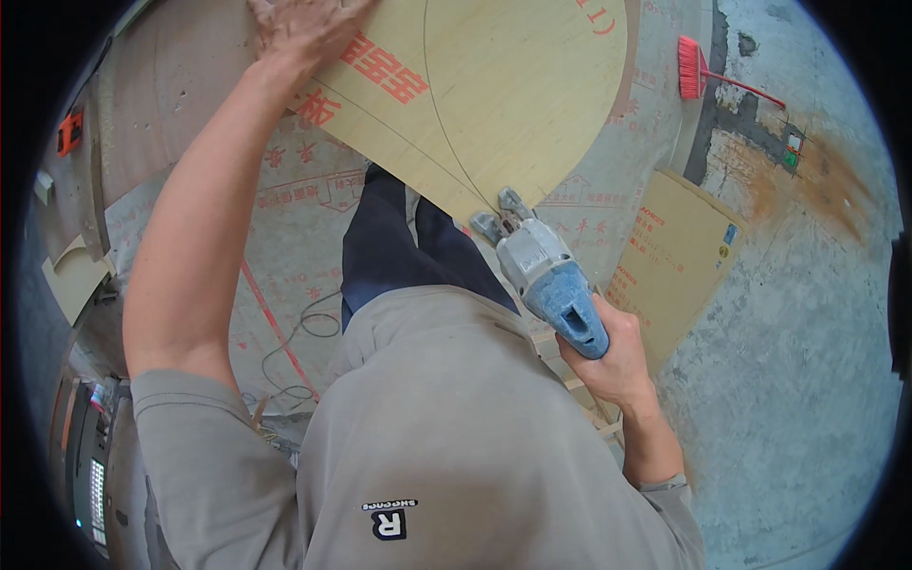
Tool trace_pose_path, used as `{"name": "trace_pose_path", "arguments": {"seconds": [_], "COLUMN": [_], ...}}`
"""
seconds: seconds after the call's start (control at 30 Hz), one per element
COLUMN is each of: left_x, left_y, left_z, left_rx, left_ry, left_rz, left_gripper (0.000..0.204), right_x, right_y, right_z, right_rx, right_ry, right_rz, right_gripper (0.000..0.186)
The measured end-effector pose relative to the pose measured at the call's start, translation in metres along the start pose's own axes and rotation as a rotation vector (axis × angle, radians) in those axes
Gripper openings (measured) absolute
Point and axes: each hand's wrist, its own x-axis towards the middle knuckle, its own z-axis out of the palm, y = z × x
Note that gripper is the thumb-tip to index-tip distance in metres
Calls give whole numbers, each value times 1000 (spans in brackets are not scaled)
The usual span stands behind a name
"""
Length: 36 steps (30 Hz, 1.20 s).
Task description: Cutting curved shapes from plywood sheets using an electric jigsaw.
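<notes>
Left head-worn fisheye, looking down, close over the wearer's shirt (432, 408)

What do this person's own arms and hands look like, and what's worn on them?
The left hand and right hand wear no gloves, and neither wrist shows a watch or cable. The left sleeve is short, loose and plain grey-brown, with a stitched hem; the right sleeve matches in colour.
</notes>
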Motion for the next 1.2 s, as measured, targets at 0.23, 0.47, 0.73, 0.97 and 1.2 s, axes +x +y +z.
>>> {"name": "trace_pose_path", "arguments": {"seconds": [0.23,0.47,0.73,0.97,1.2], "left_x": [-6,-6,-5,-4,-2], "left_y": [6,8,9,5,5], "left_z": [6,7,14,18,20], "left_rx": [1,1,5,23,29], "left_ry": [53,75,105,131,134], "left_rz": [-16,-37,-42,-31,-32], "left_gripper": [79,79,77,77,77], "right_x": [-10,-13,-13,-8,-8], "right_y": [16,25,30,19,15], "right_z": [-3,-5,-4,-1,2], "right_rx": [-49,-66,-98,-46,-49], "right_ry": [-36,-35,-16,-7,13], "right_rz": [-4,-29,-98,-66,-75], "right_gripper": [24,23,19,23,19]}}
